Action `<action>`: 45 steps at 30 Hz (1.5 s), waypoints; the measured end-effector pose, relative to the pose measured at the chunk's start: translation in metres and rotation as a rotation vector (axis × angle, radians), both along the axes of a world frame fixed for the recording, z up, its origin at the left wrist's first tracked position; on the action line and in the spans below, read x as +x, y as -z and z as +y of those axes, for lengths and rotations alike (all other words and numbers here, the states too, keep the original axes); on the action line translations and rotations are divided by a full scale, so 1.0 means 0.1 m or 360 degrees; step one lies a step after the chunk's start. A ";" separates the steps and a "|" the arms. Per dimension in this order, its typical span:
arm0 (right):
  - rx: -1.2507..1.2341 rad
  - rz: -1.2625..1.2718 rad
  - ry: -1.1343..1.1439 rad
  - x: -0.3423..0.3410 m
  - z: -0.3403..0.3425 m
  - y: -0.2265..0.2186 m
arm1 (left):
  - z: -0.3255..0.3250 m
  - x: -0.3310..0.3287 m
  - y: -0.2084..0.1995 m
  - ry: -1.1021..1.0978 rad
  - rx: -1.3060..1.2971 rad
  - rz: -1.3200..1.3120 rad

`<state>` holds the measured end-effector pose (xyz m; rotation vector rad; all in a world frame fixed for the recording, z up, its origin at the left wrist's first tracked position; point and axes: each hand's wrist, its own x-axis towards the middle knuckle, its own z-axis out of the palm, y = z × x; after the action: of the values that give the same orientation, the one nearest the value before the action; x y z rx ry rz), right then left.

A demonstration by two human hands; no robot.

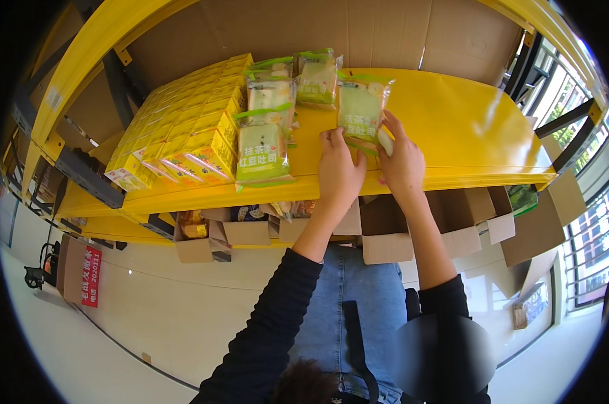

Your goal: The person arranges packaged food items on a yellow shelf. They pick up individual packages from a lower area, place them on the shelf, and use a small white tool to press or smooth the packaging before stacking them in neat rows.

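A bag of sliced toast bread (360, 108), clear with green print and a green top seal, stands tilted just over the yellow shelf (459, 135). My left hand (340, 165) grips its lower left corner, with fingers and thumb closed on the wrapper. On the other edge, my right hand (404, 158) closes around the bag's lower right side. Left of my hands, a like toast bag (262, 151) stands at the shelf's front edge, with more bags (271, 94) lined up behind it. Another toast bag (316, 81) stands farther back, beside that row.
Stacked yellow boxes (196, 128) fill the shelf's left side. Cardboard (318, 30) backs the shelf. Below, open cartons (385, 246) jut out under the front edge, some with packaged goods. Dark posts (92, 178) and yellow beams frame the rack. A barred window (590, 236) is at right.
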<state>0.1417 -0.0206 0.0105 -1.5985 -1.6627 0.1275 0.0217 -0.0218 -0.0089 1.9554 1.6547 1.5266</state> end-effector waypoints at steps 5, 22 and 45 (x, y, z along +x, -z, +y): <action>0.0087 -0.0093 -0.0075 -0.17 0.36 -0.03 | 0.24 -0.05 0.02 0.0037 0.0021 -0.0215; -0.0054 -0.0084 -0.0130 -0.56 0.91 0.00 | 0.67 -0.24 -0.04 0.0017 -0.0249 -0.0409; 0.0345 0.0365 -0.0487 -0.41 1.06 0.16 | 0.63 -0.20 0.06 -0.0078 0.0057 -0.0257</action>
<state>0.1009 0.0853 -0.0053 -1.1193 -1.6670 0.2668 0.0014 0.0414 -0.0146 1.7676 1.6308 1.6936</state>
